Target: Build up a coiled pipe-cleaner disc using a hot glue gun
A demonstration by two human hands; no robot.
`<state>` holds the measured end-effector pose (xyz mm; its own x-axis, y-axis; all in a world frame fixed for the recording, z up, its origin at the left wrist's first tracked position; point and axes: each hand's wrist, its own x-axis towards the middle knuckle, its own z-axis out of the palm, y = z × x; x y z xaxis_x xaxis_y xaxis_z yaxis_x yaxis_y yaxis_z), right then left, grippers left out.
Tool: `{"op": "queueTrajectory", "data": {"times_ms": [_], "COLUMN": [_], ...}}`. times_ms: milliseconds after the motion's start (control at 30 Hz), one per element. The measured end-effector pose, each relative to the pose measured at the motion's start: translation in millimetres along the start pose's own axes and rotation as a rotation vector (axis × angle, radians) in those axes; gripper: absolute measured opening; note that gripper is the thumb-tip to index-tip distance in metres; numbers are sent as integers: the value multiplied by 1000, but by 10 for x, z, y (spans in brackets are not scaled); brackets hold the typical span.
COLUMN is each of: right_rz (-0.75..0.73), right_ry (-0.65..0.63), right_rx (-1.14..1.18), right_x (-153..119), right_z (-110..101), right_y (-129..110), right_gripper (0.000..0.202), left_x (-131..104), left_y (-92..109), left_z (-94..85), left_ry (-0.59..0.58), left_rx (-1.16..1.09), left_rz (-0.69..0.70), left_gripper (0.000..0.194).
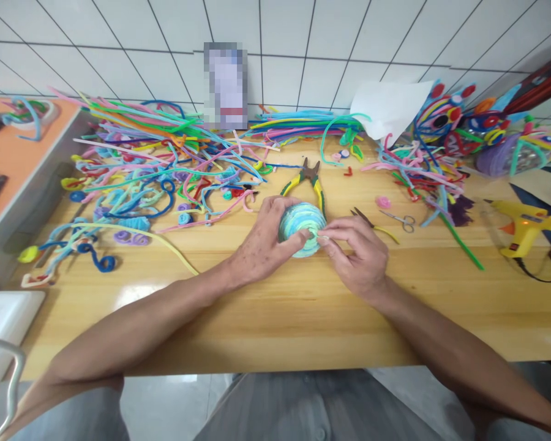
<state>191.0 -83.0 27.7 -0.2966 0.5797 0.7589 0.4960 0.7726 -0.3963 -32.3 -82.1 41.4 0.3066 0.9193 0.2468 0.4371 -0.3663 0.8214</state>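
A round blue-and-green coil of pipe cleaner (299,215) is held above the wooden table in front of me. My left hand (270,240) wraps around its left side, with the thumb pressed on its face near the middle. At its right edge, my right hand (360,251) pinches a small pale end with thumb and forefinger; what exactly this end belongs to is hard to make out. Just behind the coil lie yellow-and-green pliers (310,174), their handles partly hidden by it. Small yellow-handled cutters (375,226) rest beyond my right hand.
Loose colourful pipe cleaners (165,165) pile up at the left, with a bundle (303,124) along the wall. A phone (226,86) leans on the tiles. Scissors (401,220), a yellow glue gun (523,223) with its cord and several finished figures (441,116) are at the right.
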Motion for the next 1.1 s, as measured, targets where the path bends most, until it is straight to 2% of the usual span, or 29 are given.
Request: {"op": "queueTrajectory", "data": {"times_ms": [200, 400, 533, 633, 733, 900, 1100], "right_rz": [13, -4, -9, -12, -18, -3, -79], "right_ry": [-9, -2, -37, -44, -49, -42, -55], "right_rx": [14, 41, 41, 45, 61, 43, -11], "right_x": [-16, -13, -8, -2, 4, 6, 6], "right_z": [20, 25, 12, 2, -10, -35, -37], "right_y": [-27, -38, -66, -77, -67, -32, -3], "right_gripper": [14, 16, 17, 17, 19, 23, 24], "left_x": [26, 51, 78, 91, 92, 89, 50], "left_y": [40, 57, 74, 74, 56, 30, 61], "left_z": [-68, -145, -209, -228, -212, -175, -137], "left_ry": [-14, -105, -146, -194, -166, -136, -91], "left_rx": [46, 116, 78, 6, 5, 57, 90], "left_rz": [4, 5, 27, -17, -21, 66, 61], "left_gripper": [42, 50, 43, 46, 48, 43, 40]}}
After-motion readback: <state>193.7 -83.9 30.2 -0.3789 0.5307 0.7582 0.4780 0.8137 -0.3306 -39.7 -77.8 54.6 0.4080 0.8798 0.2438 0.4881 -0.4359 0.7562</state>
